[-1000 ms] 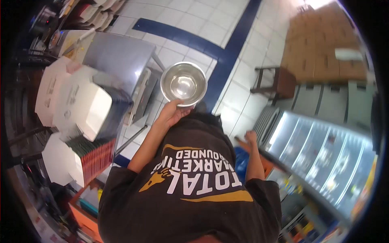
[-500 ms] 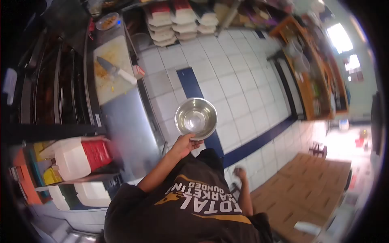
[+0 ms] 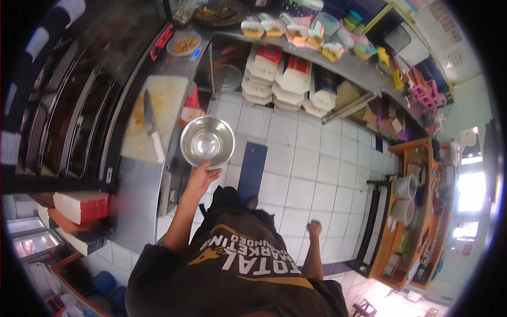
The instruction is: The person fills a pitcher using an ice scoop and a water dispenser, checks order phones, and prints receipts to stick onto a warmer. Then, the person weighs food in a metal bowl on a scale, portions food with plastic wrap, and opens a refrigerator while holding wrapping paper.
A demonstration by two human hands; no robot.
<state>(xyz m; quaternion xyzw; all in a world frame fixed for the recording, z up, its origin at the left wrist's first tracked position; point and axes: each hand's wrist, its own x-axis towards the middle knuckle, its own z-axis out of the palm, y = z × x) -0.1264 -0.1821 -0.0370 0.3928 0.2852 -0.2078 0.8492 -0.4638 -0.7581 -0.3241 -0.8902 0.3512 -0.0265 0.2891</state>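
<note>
A round steel bowl (image 3: 207,141) is held by its near rim in my left hand (image 3: 202,178), out in front of my body over the tiled floor. Its inside is shiny and no contents show. My right hand (image 3: 314,228) hangs low at my side with its fingers curled, apart from any object. Left of the bowl, a knife (image 3: 151,124) with a white handle lies on a stained cutting board (image 3: 171,95) on the steel counter (image 3: 140,211).
A plate of food (image 3: 184,44) stands beyond the board. Small filled boxes (image 3: 273,27) line the far counter, above stacked cartons (image 3: 288,79). Dark racks (image 3: 68,116) are at the left, and a wooden shelf (image 3: 412,211) holding tubs is at the right.
The view has swung round from the cardboard and fridge area to the far counter. The bowl, still in my left hand, now appears farther left, near the cutting board.
</note>
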